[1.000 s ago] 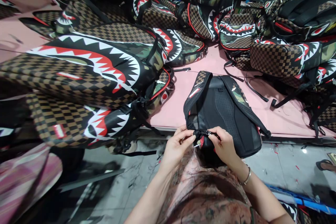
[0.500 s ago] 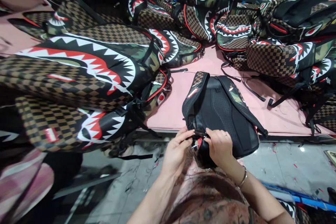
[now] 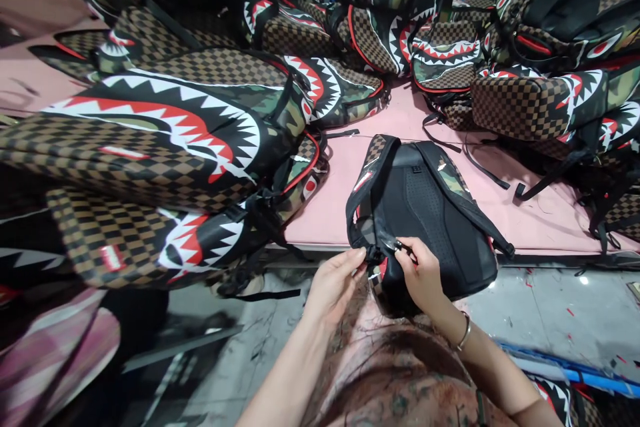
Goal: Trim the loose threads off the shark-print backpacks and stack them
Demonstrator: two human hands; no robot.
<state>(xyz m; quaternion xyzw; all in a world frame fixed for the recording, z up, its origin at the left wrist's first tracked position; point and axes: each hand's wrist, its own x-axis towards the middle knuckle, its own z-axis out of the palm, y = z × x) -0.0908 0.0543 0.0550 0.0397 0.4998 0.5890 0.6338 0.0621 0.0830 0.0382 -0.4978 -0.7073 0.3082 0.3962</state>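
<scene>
A small backpack (image 3: 423, 207) lies back panel up at the front edge of the pink table, its lower part overhanging toward me. It has a black padded back, two black shoulder straps and checkered and camouflage sides. At its lower left corner my left hand (image 3: 336, 283) pinches the black strap buckle (image 3: 373, 255) between thumb and fingertips. Just right of it, my right hand (image 3: 420, 273) has its fingers closed on a dark webbing strap (image 3: 389, 240). Part of that strap is hidden in the fingers. A bracelet circles my right wrist.
Stacked shark-mouth backpacks (image 3: 165, 127) crowd the left of the pink table (image 3: 320, 223). More backpacks (image 3: 540, 107) lie at the right and back, with loose straps (image 3: 547, 177) trailing. Blue-and-white tubing (image 3: 575, 370) is near the floor at lower right. Plaid cloth (image 3: 65, 360) shows at lower left.
My hands have drawn slightly apart at the buckle. The right fingers have risen a little with the strap, which now stands up from the bag. The view has shifted slightly.
</scene>
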